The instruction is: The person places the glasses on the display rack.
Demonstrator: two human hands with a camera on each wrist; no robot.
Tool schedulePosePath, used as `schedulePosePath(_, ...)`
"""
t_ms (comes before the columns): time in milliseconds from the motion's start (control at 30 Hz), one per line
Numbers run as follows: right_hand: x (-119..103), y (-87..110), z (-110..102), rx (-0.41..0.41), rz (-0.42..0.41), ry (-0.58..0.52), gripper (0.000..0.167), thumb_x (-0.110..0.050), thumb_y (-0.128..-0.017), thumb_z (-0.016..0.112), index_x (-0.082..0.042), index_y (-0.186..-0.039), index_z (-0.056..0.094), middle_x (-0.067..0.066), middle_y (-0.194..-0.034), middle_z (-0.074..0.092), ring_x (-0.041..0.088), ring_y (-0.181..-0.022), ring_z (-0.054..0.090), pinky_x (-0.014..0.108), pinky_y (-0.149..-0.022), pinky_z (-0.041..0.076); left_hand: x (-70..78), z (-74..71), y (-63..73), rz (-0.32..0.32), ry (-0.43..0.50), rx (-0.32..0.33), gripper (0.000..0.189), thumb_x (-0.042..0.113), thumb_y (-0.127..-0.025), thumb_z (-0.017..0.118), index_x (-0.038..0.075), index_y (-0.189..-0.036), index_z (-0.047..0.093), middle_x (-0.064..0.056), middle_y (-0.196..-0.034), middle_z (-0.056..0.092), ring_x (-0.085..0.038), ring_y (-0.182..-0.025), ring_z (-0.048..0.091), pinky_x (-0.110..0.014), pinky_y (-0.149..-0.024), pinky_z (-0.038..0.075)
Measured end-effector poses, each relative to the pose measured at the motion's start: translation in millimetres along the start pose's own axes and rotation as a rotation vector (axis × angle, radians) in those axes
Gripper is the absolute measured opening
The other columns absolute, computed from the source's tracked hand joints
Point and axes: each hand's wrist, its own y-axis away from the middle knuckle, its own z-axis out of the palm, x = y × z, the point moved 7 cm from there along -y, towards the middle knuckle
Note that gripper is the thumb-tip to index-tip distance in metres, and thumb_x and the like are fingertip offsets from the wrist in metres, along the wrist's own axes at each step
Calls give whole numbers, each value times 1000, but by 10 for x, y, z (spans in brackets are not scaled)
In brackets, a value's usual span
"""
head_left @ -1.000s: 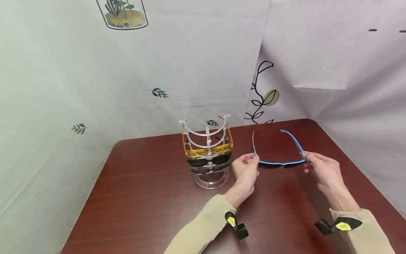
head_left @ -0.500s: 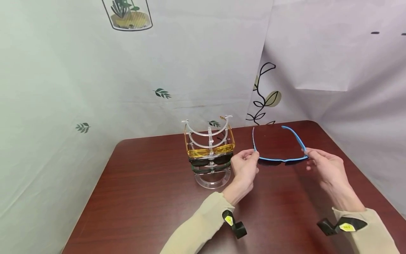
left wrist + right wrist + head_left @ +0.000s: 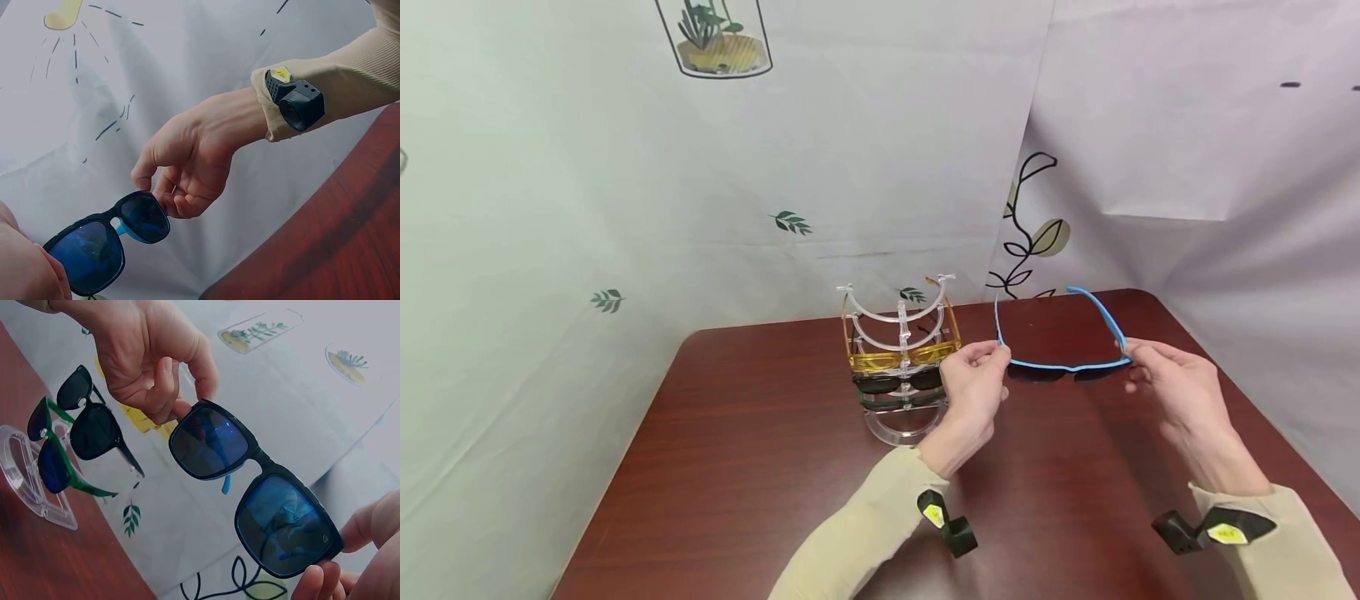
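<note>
A pair of sunglasses [image 3: 1070, 367], black in front with blue inner frame and temples, is held up above the table with its temples unfolded and pointing away. My left hand [image 3: 976, 387] pinches the left hinge corner between thumb and fingers. At the other hinge corner my right hand [image 3: 1180, 392] pinches the frame the same way. Dark bluish lenses [image 3: 284, 519] face the right wrist view. Just left of my left hand stands a clear display rack [image 3: 901, 433], bearing yellow glasses [image 3: 876, 361], black sunglasses [image 3: 877, 385] and green-framed sunglasses [image 3: 55, 478] one below another.
The rack's top tier [image 3: 897, 317] carries no glasses. A reddish-brown wooden table [image 3: 760, 467] lies under everything, its back edge close to a white printed cloth [image 3: 887, 150]. Small cameras [image 3: 951, 525] are strapped on both sleeves.
Both hands have raised the sunglasses slightly, bringing the left hand closer across the rack's right side. The head view has shifted a little, so the rack sits farther right.
</note>
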Motion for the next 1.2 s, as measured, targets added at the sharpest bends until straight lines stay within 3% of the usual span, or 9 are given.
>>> schedulePosePath(867,-332,16,375,-46,-60,-24,18,-5,-95,65,-10,-85,78,-2,-80,68,11,-58,59,20,-53,52,518,-136,-36,26,-21,-45,10,2,-85,72,-1,-94,73,2,-67,56,-6,-50,44,-18,-41,38)
schedulePosePath(1200,-427,14,582,-94,-83,-62,21,-2,-95,65,-10,-82,78,-1,-79,69,10,-58,57,21,-53,51,707,-253,-44,69,-33,-51,12,4,-85,71,-3,-95,74,1,-69,59,-7,-51,46,-19,-42,39)
